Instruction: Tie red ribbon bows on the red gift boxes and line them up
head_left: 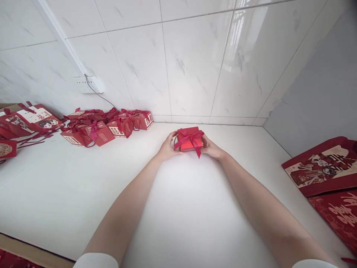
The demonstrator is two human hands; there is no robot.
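A small red gift box [187, 142] tied with a dark red ribbon bow rests on the white table [178, 208] near the far wall. My left hand [167, 147] grips the box's left side, fingers curled round it. My right hand [212, 147] grips its right side the same way. Both arms reach straight out across the table.
A row of several red gift boxes with ribbons [106, 126] lies at the back left. Flat red printed bags [30, 121] lie further left, and more red printed bags [326, 167] at the right edge. A white wall socket with a cable [90, 85] hangs on the tiled wall.
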